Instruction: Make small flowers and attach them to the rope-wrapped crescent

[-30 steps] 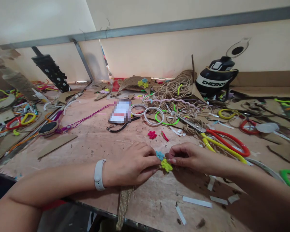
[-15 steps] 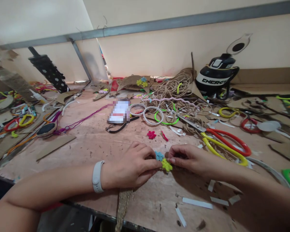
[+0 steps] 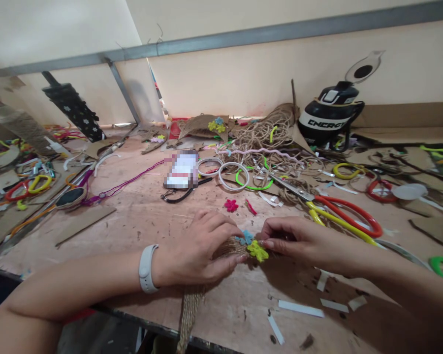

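— Jute strip point(image 3: 227, 247): where is it seen?

— It is laid flat on the counter point(image 3: 151, 216) close to the front edge, between the two hands. Its near end is hung over that edge.

— How is it held?

— It is pinned by the left hand point(image 3: 199, 250). The grip is closed over the strip, with the fingers laid on top and the thumb along the near side. A white wristband point(image 3: 146, 269) is worn on that wrist.

— And the right hand point(image 3: 299, 240)?

— Its grip is narrowed to a pinch, and the fingertips are set on the yellow-green flower point(image 3: 257, 251), which is pressed against the strip. A blue flower point(image 3: 246, 237) is seen just behind, touching the yellow-green one.

— What else is spread about?

— A pink flower point(image 3: 231, 205) is left just beyond the hands. Scissors point(image 3: 345, 219) with red and yellow handles are laid near the right wrist. Paper slips point(image 3: 300, 309) are scattered by the front edge. Farther back, a white ring point(image 3: 233, 176) and a green ring point(image 3: 251, 186) are overlapped beside a tangle of twine point(image 3: 266, 132), and a black bottle point(image 3: 332, 118) is stood against the wall.
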`<state>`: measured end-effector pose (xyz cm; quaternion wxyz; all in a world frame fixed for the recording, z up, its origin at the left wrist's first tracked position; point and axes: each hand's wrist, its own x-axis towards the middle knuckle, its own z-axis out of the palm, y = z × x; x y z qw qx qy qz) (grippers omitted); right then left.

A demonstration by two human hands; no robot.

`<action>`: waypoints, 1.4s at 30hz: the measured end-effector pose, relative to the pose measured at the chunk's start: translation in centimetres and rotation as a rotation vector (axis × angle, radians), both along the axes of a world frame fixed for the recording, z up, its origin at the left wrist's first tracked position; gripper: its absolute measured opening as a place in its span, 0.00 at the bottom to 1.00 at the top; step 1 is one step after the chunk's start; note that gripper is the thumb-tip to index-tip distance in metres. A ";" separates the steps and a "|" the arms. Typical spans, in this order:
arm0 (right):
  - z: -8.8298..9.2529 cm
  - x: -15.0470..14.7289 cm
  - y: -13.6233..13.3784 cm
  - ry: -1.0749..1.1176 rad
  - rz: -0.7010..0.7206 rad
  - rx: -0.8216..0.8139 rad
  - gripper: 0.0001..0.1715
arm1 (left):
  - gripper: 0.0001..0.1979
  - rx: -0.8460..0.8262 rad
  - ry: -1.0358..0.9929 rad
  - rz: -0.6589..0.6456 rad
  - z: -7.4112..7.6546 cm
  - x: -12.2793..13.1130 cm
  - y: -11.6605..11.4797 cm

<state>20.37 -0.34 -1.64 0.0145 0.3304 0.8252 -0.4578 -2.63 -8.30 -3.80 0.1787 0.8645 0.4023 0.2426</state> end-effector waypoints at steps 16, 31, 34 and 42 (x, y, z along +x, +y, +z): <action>1.8 0.0 -2.2 0.066 0.192 0.209 0.14 | 0.14 -0.166 -0.127 -0.122 1.0 0.9 -0.9; -0.2 -0.9 -4.5 0.215 -0.210 -0.161 0.24 | 0.20 -0.935 -0.799 0.119 -1.0 2.3 -1.5; -1.1 -0.7 -4.5 0.259 -0.255 -0.280 0.24 | 0.17 -0.912 -0.709 0.099 -0.8 2.2 -1.6; -0.7 1.8 -1.7 -0.040 -0.097 -0.391 0.22 | 0.12 -0.154 -0.154 -0.070 0.1 0.3 -0.7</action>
